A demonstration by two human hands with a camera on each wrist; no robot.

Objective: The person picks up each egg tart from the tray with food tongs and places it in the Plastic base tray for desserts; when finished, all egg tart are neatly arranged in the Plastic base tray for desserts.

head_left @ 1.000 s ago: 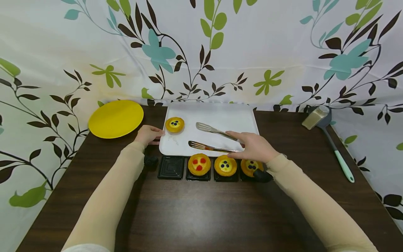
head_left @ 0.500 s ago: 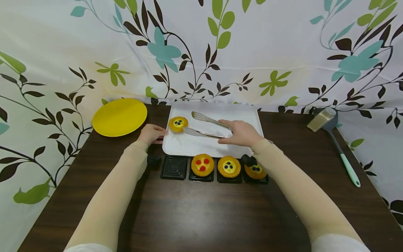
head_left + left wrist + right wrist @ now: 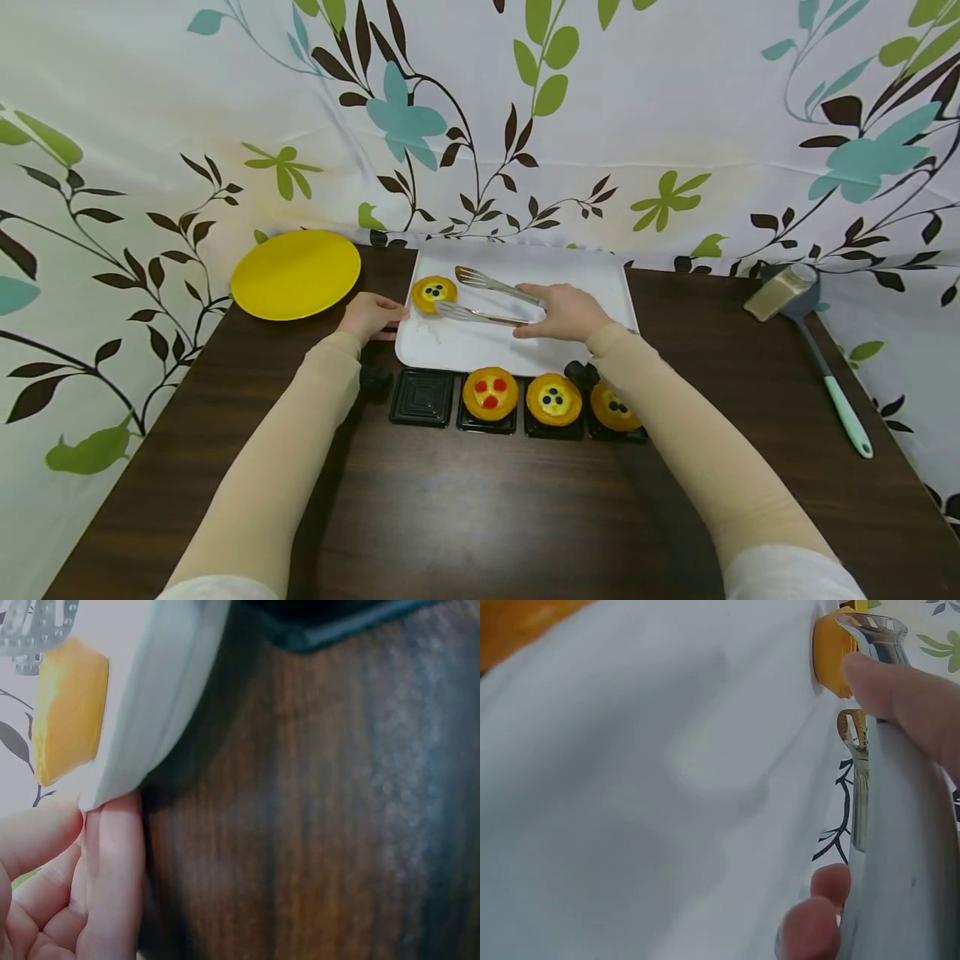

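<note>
On the white tray [image 3: 525,354], near its left end, sits a tart [image 3: 433,292] with blueberries on top. My right hand [image 3: 564,312] grips metal tongs [image 3: 498,285]; their two slotted ends stand apart beside the tart, one toward its far side and one at its near right side. In the right wrist view the thumb lies along one arm of the tongs [image 3: 907,847]. My left hand [image 3: 369,317] pinches the tray's left rim between thumb and fingers. The left wrist view shows the tart's orange side [image 3: 75,712] just inside that rim.
A row of black square trays borders the front; the leftmost square [image 3: 422,397] is bare, the others bear a strawberry tart [image 3: 490,394] and two blueberry tarts [image 3: 553,400]. A yellow plate [image 3: 296,275] lies back left. A ladle [image 3: 847,417] and a shaker jar [image 3: 780,292] are at right.
My right hand has brought the tongs left across the tray, up to the tart. My left hand has kept its hold on the rim. The head view has shifted slightly.
</note>
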